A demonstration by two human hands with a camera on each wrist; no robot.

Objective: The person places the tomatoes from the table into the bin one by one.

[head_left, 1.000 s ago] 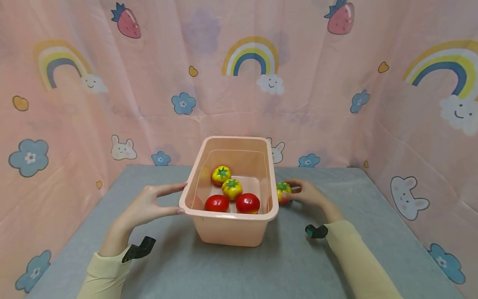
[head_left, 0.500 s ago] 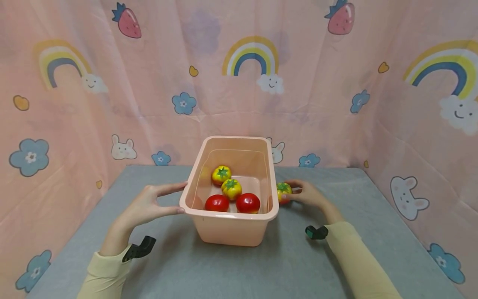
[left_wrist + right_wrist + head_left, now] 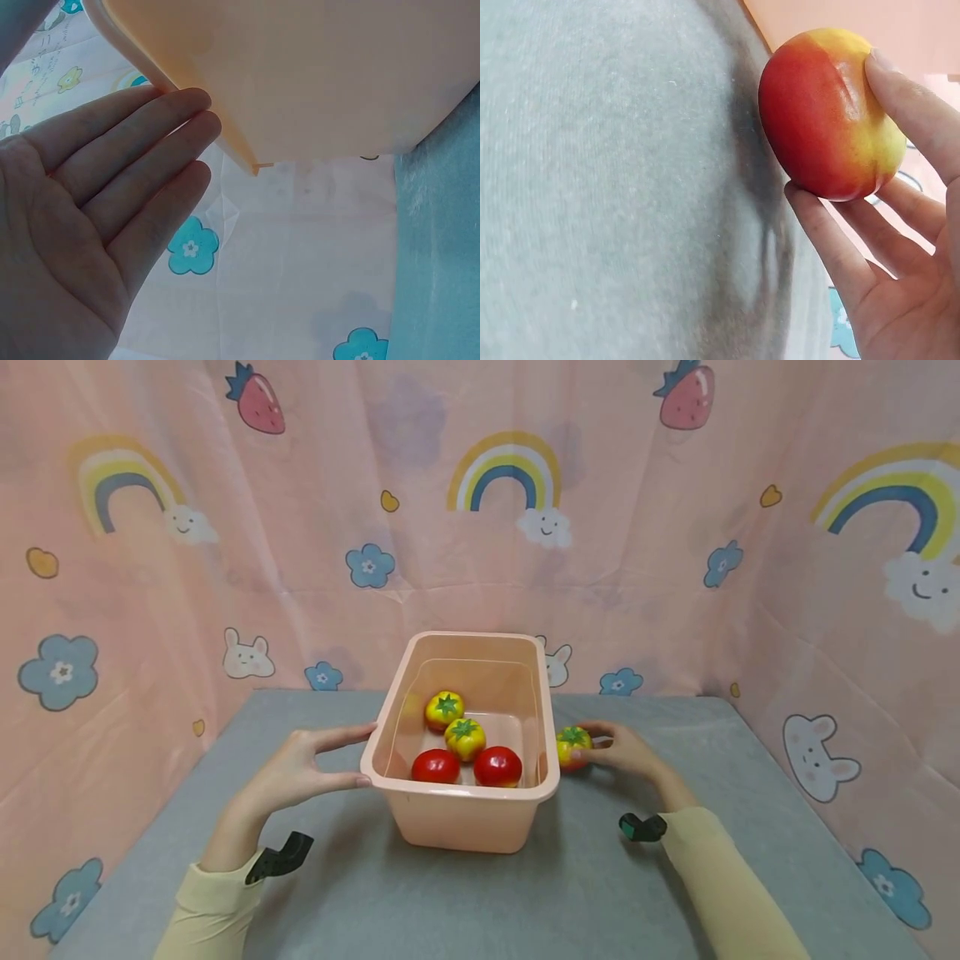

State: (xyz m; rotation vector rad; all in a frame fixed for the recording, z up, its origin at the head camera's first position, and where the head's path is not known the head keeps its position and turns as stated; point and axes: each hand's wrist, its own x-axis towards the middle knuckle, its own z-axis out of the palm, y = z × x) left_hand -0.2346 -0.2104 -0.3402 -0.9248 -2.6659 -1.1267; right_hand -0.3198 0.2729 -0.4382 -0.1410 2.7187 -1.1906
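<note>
A peach-coloured plastic bin stands on the table, its mouth facing me. My left hand touches its left rim, thumb and forefinger spread along it. In the left wrist view, the fingers of that hand lie straight against the rim. Just outside the bin's right wall, my right hand pinches a red-and-yellow tomato with a green star-shaped top. The right wrist view shows the tomato between thumb and fingertips, its smooth red side towards the camera, over the cloth.
Several similar tomatoes lie inside the bin: a pair with green tops up, such as the yellow tomato, and a pair showing red, such as the red tomato. A grey cloth covers the table. Behind hangs a pink patterned curtain.
My right hand and the tomato in it have shifted slightly to the right, away from the bin wall. The left hand and the bin have stayed in place.
</note>
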